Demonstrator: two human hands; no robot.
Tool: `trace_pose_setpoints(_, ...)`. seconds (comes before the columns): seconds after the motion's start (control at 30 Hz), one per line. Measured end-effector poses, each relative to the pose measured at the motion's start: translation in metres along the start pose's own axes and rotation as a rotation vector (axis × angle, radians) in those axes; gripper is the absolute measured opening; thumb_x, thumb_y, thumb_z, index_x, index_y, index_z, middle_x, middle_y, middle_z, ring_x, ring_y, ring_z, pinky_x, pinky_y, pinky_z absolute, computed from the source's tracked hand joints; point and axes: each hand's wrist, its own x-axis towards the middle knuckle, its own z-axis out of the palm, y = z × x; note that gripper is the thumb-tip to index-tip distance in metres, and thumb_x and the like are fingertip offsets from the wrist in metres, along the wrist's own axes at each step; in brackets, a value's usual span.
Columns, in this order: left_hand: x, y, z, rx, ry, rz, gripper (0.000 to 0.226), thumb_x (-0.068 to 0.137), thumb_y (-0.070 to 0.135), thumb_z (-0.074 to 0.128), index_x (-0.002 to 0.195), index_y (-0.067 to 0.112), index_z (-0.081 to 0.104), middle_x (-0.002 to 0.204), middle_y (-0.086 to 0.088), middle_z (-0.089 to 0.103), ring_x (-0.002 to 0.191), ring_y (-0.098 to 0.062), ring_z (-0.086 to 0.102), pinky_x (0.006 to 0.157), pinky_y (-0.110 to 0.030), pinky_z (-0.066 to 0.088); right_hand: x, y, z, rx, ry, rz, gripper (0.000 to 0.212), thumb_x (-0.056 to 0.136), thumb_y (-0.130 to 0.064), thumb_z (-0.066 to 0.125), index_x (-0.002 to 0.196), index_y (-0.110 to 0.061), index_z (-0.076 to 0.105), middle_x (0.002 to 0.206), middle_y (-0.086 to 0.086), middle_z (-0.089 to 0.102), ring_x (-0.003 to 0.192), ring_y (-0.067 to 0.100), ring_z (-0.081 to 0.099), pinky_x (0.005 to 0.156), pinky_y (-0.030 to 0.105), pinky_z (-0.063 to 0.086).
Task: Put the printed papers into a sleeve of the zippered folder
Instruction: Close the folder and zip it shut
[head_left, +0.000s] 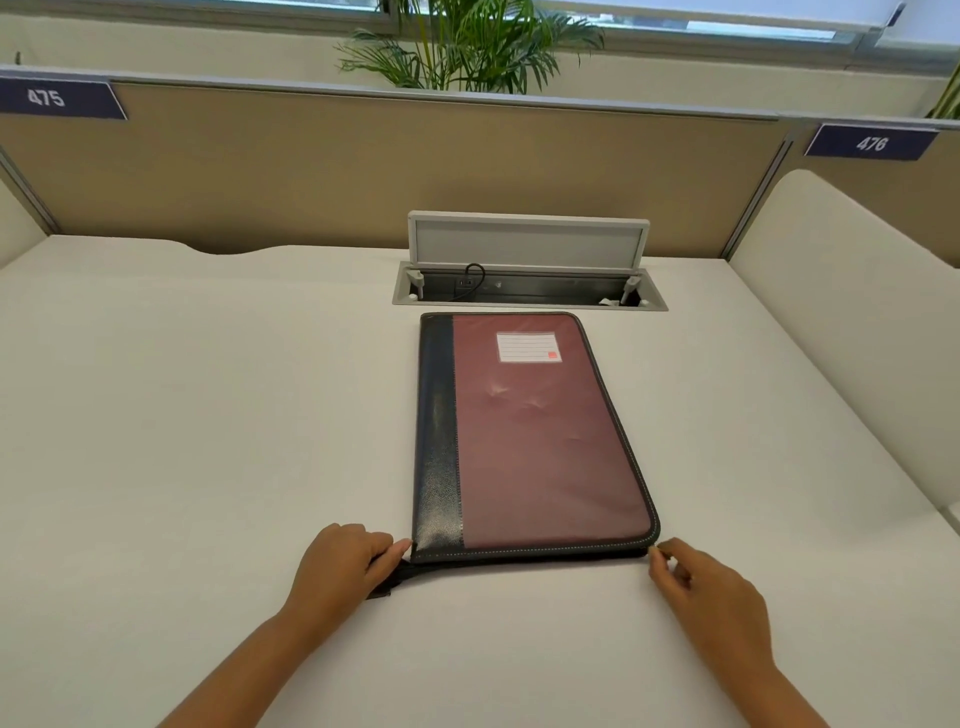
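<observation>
A zippered folder (540, 441) lies closed and flat on the white desk (208, 441). It has a maroon cover, a black spine strip on the left and a white label near its far end. My left hand (345, 564) rests at the folder's near left corner, fingers curled over a black strap (395, 577) that sticks out from that corner. My right hand (701, 587) is at the near right corner, thumb and forefinger pinched at the zipper end. No printed papers are in view.
Just beyond the folder a cable hatch (530, 288) stands with its lid up and a black cable inside. A tan partition (363, 171) closes the desk's far side, with number signs 475 and 476. A white side panel (841, 312) rises at the right.
</observation>
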Motion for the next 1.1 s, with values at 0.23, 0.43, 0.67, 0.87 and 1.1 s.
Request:
trace_pose_setpoints(0.23,0.004,-0.003,0.002,0.015,-0.048,-0.016,0.095,0.066,0.082,-0.011,0.051,0.008,0.046,0.046,-0.009,0.039,0.049,-0.025,0.035,0.054,-0.031,0.034,0.025,0.010,-0.007,0.071,-0.144,0.004,0.016,0.082,-0.027,0.063,0.068,-0.030,0.054,0.054,-0.007,0.052,0.053,0.016,0.050,0.051,0.027,0.042)
trace_pose_setpoints(0.43,0.008,0.000,0.001,-0.124,-0.014,-0.176,0.040,0.085,0.057,0.046,0.056,0.030,0.041,0.049,0.007,0.047,0.050,-0.007,0.045,0.047,-0.018,0.028,0.034,0.016,-0.010,0.152,-0.153,0.002,0.020,0.079,-0.030,0.066,0.071,-0.044,0.055,0.059,-0.012,0.054,0.057,0.008,0.050,0.051,0.023,0.039)
trace_pose_setpoints(0.67,0.057,0.032,0.010,-0.239,0.118,-0.291,0.042,0.093,0.037,0.046,0.126,0.013,0.048,0.127,-0.008,0.052,0.115,-0.026,0.047,0.093,-0.039,0.040,0.037,0.017,-0.008,0.277,-0.147,0.060,0.014,0.076,-0.030,0.070,0.076,-0.041,0.062,0.059,-0.014,0.057,0.052,0.005,0.048,0.050,0.025,0.036)
trace_pose_setpoints(0.87,0.072,0.047,0.030,-0.047,-0.071,-0.111,0.050,0.096,0.045,0.028,0.144,0.035,0.015,0.155,0.010,0.003,0.143,-0.025,0.007,0.113,-0.041,0.021,0.028,0.019,-0.005,0.278,-0.132,0.064,0.016,0.078,-0.030,0.069,0.076,-0.043,0.060,0.061,-0.014,0.058,0.052,0.004,0.048,0.050,0.023,0.035)
trace_pose_setpoints(1.1,0.065,0.039,0.028,-0.097,-0.087,-0.080,0.051,0.097,0.042,0.029,0.143,0.036,0.009,0.144,0.017,-0.014,0.143,-0.023,-0.001,0.113,-0.038,0.022,0.015,0.012,0.000,0.214,-0.073,0.039,0.025,0.077,-0.027,0.072,0.067,-0.044,0.056,0.064,-0.017,0.057,0.060,0.003,0.053,0.048,0.019,0.037)
